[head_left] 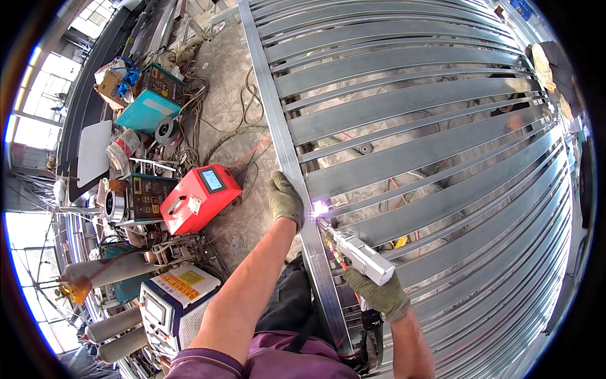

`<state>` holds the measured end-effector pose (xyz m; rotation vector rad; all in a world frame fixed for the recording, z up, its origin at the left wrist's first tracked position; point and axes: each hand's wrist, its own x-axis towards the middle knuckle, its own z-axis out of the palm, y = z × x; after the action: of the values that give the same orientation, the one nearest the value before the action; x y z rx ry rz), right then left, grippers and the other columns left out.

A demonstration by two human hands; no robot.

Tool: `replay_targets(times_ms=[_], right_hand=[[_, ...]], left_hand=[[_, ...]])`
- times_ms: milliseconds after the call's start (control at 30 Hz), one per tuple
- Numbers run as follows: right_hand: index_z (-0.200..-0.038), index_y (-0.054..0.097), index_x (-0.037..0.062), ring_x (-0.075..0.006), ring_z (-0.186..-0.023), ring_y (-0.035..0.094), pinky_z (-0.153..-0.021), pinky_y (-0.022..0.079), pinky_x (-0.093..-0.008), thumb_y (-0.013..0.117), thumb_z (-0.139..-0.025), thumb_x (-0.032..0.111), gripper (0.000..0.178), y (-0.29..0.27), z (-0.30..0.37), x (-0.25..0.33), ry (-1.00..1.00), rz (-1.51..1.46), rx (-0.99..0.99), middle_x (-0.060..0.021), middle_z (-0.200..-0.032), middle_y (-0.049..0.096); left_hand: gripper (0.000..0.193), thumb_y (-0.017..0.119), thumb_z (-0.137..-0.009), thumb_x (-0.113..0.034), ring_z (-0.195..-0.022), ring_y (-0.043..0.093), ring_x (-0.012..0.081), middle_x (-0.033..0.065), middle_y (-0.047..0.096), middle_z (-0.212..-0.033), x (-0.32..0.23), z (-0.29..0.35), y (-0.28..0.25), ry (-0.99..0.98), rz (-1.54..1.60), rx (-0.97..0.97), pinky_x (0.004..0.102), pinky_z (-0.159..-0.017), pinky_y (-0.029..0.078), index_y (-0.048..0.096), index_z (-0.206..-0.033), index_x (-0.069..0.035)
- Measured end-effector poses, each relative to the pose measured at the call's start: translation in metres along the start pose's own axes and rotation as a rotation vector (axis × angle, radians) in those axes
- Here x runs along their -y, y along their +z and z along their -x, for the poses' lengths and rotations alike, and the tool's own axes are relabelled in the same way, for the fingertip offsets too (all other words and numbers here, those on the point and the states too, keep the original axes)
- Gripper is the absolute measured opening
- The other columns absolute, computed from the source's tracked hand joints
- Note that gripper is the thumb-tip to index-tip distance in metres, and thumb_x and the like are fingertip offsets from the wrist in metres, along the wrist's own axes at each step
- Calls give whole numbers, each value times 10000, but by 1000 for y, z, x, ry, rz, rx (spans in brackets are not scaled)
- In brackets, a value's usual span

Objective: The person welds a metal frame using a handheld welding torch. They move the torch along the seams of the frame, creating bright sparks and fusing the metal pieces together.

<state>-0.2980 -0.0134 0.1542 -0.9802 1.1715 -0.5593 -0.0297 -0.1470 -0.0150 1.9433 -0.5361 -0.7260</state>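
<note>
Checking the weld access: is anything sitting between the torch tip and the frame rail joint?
Nothing visible. The welding torch in the right hand reaches the frame rail directly, arc lit at its tip; the left hand rests beside the joint.

Both hands wear olive-green gloves: left hand (285,201), right hand (379,294). The welding torch (356,252) is white-grey, with a bright violet-white arc (320,208) at its tip. The steel gate frame (416,132) is plain silver-grey, its slats forming a pattern of parallel stripes. At centre left, the welder unit (199,199) is red with a light blue screen. At upper left, a second machine (146,104) is teal. The concrete floor (230,76) is grey.
</note>
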Motion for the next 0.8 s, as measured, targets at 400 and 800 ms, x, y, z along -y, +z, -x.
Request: replay_targets(times_ms=[400, 800], right_hand=[[-1354, 682, 21, -123, -987, 733, -835, 600, -303, 841, -925, 221, 500, -1, 0, -3, -57, 34, -8, -94, -1137, 778], [-1301, 710, 31, -137, -928, 741, -804, 602, -323, 837, -918, 241, 455, -1, 1, -9, -62, 40, -26, -82, -1061, 787]], left_hand=[[597, 412, -1123, -483, -1153, 668, 424, 274, 703, -1242, -9, 5, 2, -17, 5, 10, 464, -1003, 507, 623, -1310, 42], [617, 408, -1122, -494, -1203, 652, 430, 288, 685, -1288, 1, -2, 4, -21, 35, 20, 465, -1032, 494, 604, -1345, 47]])
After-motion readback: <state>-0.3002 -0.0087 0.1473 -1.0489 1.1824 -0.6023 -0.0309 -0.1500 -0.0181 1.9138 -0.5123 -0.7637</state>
